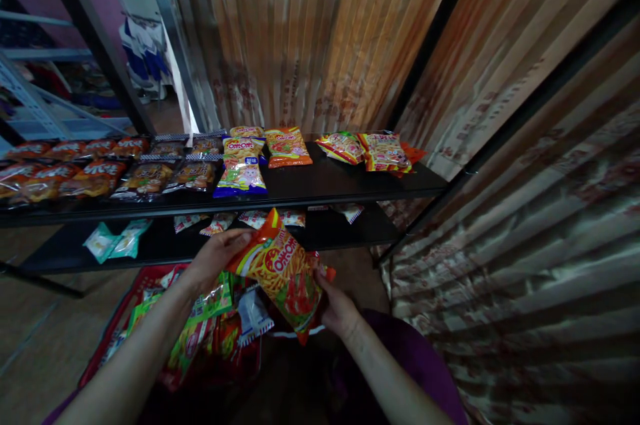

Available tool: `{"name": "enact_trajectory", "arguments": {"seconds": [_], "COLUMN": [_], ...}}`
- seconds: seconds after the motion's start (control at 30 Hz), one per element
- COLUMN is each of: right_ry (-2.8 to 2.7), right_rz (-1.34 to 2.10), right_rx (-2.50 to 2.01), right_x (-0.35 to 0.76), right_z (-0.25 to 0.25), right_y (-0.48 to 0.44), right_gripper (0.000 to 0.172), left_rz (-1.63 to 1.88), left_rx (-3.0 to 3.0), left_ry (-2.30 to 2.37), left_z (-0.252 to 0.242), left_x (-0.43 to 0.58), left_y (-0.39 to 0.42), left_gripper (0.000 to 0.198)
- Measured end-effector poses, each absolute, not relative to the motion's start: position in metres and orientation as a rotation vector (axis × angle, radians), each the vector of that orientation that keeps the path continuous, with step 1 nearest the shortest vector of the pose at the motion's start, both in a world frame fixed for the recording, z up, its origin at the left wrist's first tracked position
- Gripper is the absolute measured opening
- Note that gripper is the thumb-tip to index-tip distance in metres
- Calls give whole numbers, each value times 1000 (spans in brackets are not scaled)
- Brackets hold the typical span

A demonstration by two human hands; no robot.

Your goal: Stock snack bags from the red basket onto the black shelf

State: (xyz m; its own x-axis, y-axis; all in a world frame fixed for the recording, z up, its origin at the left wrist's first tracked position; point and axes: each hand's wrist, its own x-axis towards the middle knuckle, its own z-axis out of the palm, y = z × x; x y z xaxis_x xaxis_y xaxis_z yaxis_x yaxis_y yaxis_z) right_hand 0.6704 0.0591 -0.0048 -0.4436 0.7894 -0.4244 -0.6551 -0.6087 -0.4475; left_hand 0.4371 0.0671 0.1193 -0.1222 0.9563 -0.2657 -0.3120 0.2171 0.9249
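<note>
An orange snack bag (286,275) is held up in front of the black shelf (333,182), near the right side of the red basket (111,328). It is gripped by both hands, so neither is nearer. The upper left end is pinched by the left hand (220,255), and the lower right side is held by the right hand (340,308). The bag is set between them, and its long way is slanted from upper left to lower right. The top end is pointed up and left, and the printed front is turned up. Something red and orange is partly hidden behind it; whether it is a second bag cannot be told.
</note>
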Motion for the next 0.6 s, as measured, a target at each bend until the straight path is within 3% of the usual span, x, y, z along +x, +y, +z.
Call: {"name": "enact_trajectory", "arguments": {"seconds": [0.17, 0.4, 0.5, 0.6], "right_ry": [-168, -238, -325, -481], "right_rz": [2014, 2039, 2116, 2189], "right_rx": [-598, -616, -611, -649], "right_x": [644, 638, 648, 658], "right_z": [-7, -12, -13, -12], "right_y": [41, 14, 14, 17], "right_gripper": [30, 35, 42, 49], "left_rz": [1382, 1473, 1524, 1543], "left_rx": [703, 778, 800, 696], "left_ry": [956, 1440, 1599, 1620], "left_z": [110, 70, 72, 83], "left_x": [451, 457, 448, 448], "left_y": [56, 38, 37, 36], "left_gripper": [48, 22, 30, 13]}}
